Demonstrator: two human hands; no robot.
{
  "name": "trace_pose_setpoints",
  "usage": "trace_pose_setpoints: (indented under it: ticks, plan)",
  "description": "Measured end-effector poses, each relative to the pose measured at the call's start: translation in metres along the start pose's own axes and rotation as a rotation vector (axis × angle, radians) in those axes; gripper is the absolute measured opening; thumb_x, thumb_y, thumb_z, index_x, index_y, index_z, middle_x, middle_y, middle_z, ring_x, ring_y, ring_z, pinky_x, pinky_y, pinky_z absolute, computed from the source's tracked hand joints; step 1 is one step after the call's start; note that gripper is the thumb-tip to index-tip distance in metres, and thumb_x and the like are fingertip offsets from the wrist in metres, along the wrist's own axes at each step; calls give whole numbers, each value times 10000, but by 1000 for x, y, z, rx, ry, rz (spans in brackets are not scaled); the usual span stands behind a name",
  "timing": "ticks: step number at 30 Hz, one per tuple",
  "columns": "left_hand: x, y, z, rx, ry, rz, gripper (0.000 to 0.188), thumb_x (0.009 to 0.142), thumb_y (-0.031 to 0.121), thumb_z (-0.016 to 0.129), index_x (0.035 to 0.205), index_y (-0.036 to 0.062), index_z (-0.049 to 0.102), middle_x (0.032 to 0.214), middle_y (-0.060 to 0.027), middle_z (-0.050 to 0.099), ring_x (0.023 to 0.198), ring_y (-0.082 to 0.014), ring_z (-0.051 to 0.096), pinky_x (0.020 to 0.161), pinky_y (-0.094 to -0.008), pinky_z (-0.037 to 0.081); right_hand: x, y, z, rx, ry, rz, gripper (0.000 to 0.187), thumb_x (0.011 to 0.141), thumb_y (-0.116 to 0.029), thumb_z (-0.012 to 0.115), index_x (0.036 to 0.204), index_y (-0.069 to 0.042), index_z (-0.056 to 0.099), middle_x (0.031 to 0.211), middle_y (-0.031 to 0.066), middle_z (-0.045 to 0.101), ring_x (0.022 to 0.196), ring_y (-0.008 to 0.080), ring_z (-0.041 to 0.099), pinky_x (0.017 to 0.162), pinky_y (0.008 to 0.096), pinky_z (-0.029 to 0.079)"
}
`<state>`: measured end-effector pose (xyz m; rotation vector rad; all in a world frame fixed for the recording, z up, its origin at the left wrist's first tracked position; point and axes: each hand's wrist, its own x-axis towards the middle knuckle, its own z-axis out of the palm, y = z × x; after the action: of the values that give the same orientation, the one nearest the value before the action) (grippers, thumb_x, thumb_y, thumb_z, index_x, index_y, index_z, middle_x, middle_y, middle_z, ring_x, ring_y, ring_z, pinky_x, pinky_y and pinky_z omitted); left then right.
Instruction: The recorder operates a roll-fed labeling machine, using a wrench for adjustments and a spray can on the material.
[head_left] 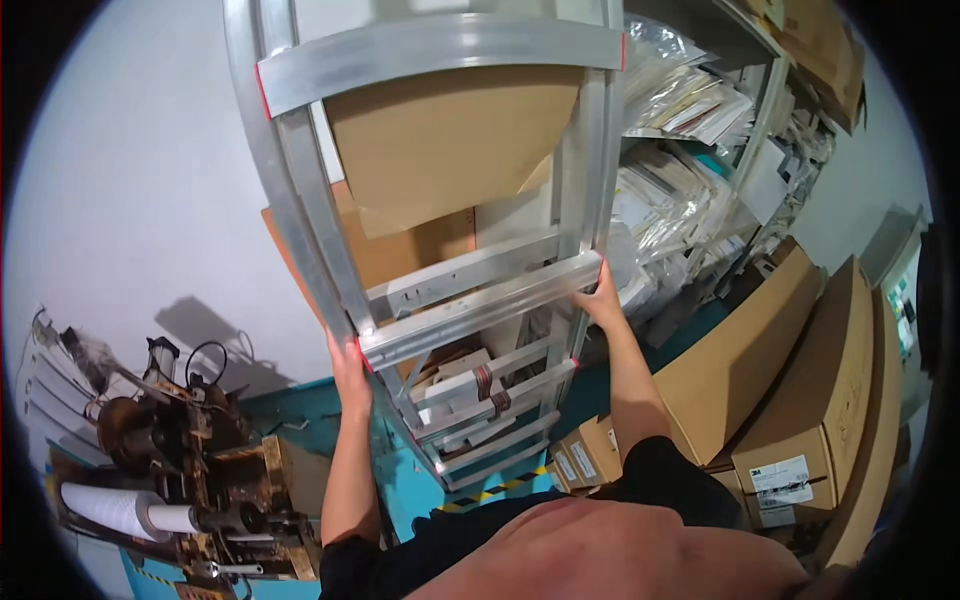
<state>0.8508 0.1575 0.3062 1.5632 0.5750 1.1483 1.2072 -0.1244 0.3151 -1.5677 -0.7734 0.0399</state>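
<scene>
An aluminium stepladder (pixel 470 315) stands upright before me, its sections folded close together. On its left rail, just below the level of a broad step, is my left hand (pixel 349 378), closed against the outer side with the fingers partly hidden. My right hand (pixel 600 302) grips the opposite rail at that step's end, thumb in front. A strap (pixel 486 388) is wound around lower rungs. Through the frame, a brown cardboard sheet (pixel 455 140) shows behind the ladder.
Shelves at right hold piles of plastic-wrapped papers (pixel 680 200). Long cardboard boxes (pixel 805 420) lean below them. A rusty machine (pixel 130 435) and a white roll (pixel 110 510) occupy the lower left. Yellow-black tape (pixel 500 492) crosses the turquoise floor (pixel 400 490). A white wall (pixel 150 170) rises at left.
</scene>
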Motion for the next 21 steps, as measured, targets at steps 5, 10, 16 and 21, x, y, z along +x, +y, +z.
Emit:
trace_pose_setpoints:
  ticks: [5, 10, 16, 21]
  plan:
    - [0, -7, -14, -128, -155, -46, 698, 987, 440, 404, 1487, 8, 179, 1323, -92, 436, 1110, -195, 456, 994, -298, 340, -9, -5, -2, -4, -17, 14, 958, 592, -1, 790, 1418, -72, 312, 1305, 85, 498, 1221, 211, 459, 1034, 344, 369]
    - [5, 0, -3, -96, -36, 48, 684, 944, 602, 391, 1368, 66, 368, 933, 10, 470, 795, -92, 444, 686, -223, 360, -3, 6, -6, 142, -18, -18, 925, 634, 1, 779, 1423, -51, 300, 1325, 92, 491, 1238, 214, 455, 1027, 346, 377]
    - [4, 14, 21, -310, 117, -15, 422, 1006, 372, 396, 1243, 31, 467, 1072, -44, 538, 944, -147, 500, 860, -304, 403, 6, 2, -4, 64, -109, 138, 684, 679, -44, 766, 1284, -28, 448, 1197, 82, 579, 1118, 192, 531, 967, 326, 410]
    - [-21, 13, 3, 187, 285, 132, 332, 989, 194, 389, 1239, -13, 463, 1069, -93, 572, 946, -180, 552, 855, -314, 438, 1, 6, 4, 13, -126, 200, 718, 656, -103, 820, 1276, -43, 462, 1144, 74, 602, 1048, 179, 561, 906, 315, 453]
